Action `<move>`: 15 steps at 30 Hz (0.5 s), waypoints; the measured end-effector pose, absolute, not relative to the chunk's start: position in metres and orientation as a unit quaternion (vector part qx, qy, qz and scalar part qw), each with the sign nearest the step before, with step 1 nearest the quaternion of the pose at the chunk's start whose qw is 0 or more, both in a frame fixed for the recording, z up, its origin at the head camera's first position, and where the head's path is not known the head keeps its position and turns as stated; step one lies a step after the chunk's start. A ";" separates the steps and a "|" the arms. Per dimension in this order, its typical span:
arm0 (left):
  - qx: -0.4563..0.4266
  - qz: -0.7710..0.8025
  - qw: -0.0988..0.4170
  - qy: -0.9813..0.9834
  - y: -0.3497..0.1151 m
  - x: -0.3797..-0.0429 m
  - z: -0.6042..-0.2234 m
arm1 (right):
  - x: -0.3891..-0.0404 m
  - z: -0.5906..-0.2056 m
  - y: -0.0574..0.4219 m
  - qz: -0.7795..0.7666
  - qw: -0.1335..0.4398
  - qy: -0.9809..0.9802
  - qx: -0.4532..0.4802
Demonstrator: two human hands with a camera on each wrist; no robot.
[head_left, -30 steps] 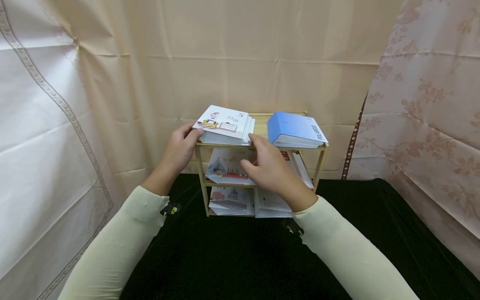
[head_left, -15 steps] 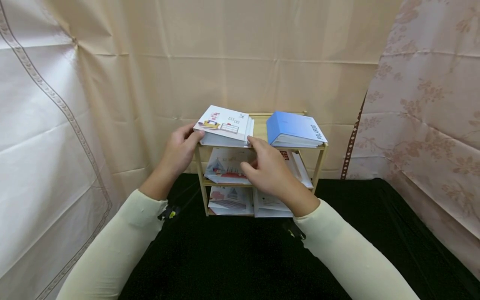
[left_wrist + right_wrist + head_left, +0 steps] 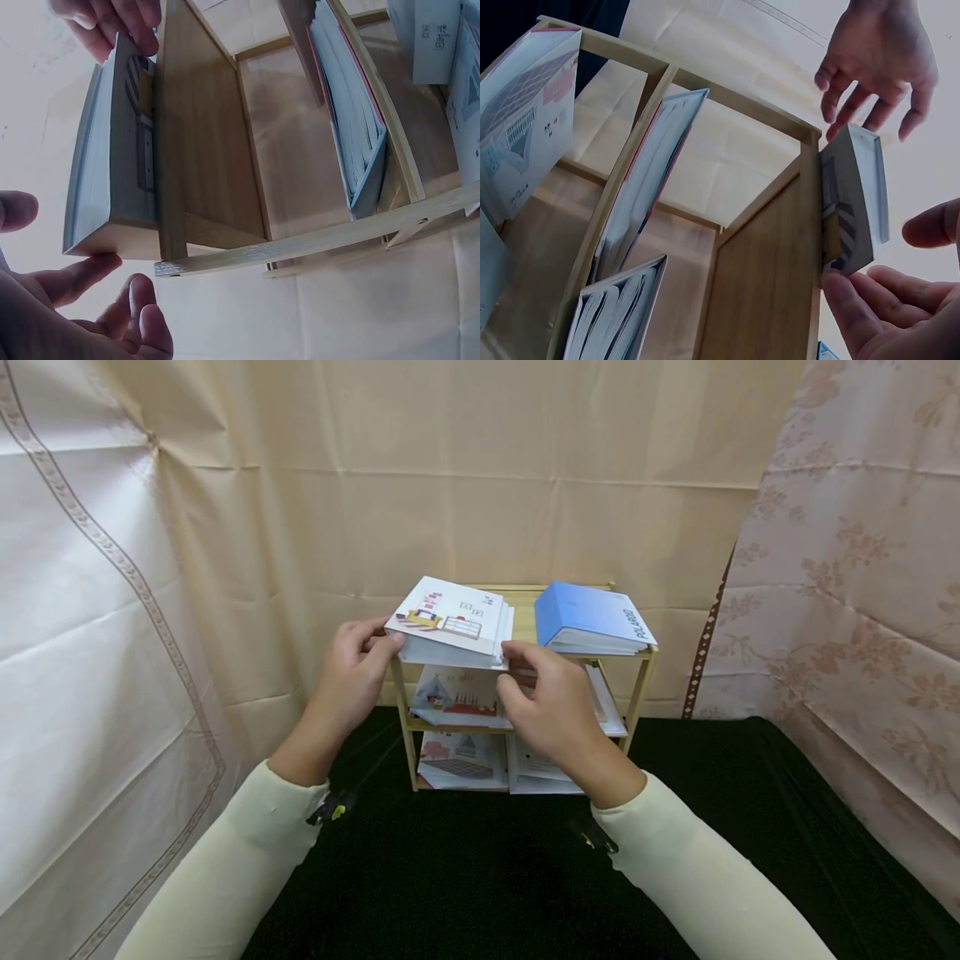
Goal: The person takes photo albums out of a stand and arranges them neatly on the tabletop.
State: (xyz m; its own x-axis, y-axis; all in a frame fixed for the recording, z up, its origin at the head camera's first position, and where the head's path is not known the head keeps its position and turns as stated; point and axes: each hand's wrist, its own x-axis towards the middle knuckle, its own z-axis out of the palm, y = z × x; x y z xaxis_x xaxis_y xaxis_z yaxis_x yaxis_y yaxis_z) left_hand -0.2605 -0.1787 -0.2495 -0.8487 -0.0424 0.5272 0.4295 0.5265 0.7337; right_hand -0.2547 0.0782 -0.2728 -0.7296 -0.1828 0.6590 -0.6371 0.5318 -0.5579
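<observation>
White book (image 3: pixel 450 620) spans between left hand (image 3: pixel 351 670) and right hand (image 3: pixel 551 700), fingers loosely extended against its sides, thumbs off; upper middle of the head view, overhanging the rack's (image 3: pixel 523 627) front. Even fingertip pressure should keep it square, clear of the blue book (image 3: pixel 588 614), right of centre.

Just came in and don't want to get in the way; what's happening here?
A person's left hand and right hand touch opposite ends of a white illustrated book on a wooden rack. It is at the left of the top tier, its near side jutting past the front edge. A blue book lies to its right, and more books sit on the tiers below.
</observation>
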 end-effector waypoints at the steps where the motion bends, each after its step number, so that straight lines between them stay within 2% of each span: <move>1: -0.114 -0.474 0.250 -0.837 -0.179 -0.259 -0.250 | -0.254 -0.273 0.078 0.421 0.278 -0.829 0.241; 6: -0.110 -0.504 0.240 -0.822 -0.179 -0.250 -0.249 | -0.253 -0.272 0.079 0.456 0.287 -0.811 0.228; 15: -0.101 -0.615 0.172 -0.763 -0.179 -0.237 -0.247 | -0.250 -0.269 0.081 0.529 0.263 -0.784 0.192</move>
State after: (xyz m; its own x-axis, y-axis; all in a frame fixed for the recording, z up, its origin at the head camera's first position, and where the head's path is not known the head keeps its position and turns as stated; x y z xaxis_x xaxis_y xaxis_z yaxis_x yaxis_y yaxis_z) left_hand -0.2365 -0.1790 -0.2468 -0.9203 -0.0574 0.3871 0.3662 0.2222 0.9036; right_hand -0.2503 0.0807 -0.2689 -0.7885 -0.0229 0.6146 -0.5787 0.3661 -0.7287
